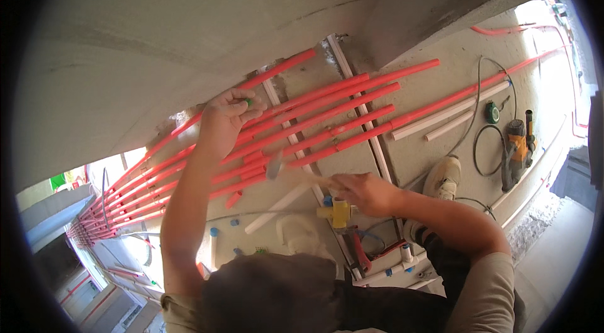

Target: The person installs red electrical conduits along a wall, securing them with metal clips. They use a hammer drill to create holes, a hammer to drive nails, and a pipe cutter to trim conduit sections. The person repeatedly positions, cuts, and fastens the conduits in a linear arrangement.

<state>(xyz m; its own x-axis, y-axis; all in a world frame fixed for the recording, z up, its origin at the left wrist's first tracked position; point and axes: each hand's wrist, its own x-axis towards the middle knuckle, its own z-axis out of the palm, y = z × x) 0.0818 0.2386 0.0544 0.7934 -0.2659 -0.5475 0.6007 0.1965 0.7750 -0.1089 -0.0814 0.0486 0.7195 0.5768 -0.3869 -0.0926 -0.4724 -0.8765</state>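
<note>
My left hand (221,120) is raised over the upper red pipes (302,99), its thumb and fingers pinching a small green piece (247,102) whose kind I cannot make out. My right hand (369,194) is wrapped round the wooden handle of a hammer (308,177). The hammer's grey head, smeared by motion, points left over the lower red pipes, below my left hand. Several of these pipes run side by side from the far left, crossing pale strips (340,56) on the floor.
A yellow tool (340,213) with a red handle lies below my right hand. White pipes (434,120), a green tape measure (492,112) and a black-and-orange power tool (517,147) with a looping cable lie to the right, near my shoe (444,175). A grey wall (189,31) rises along the upper side.
</note>
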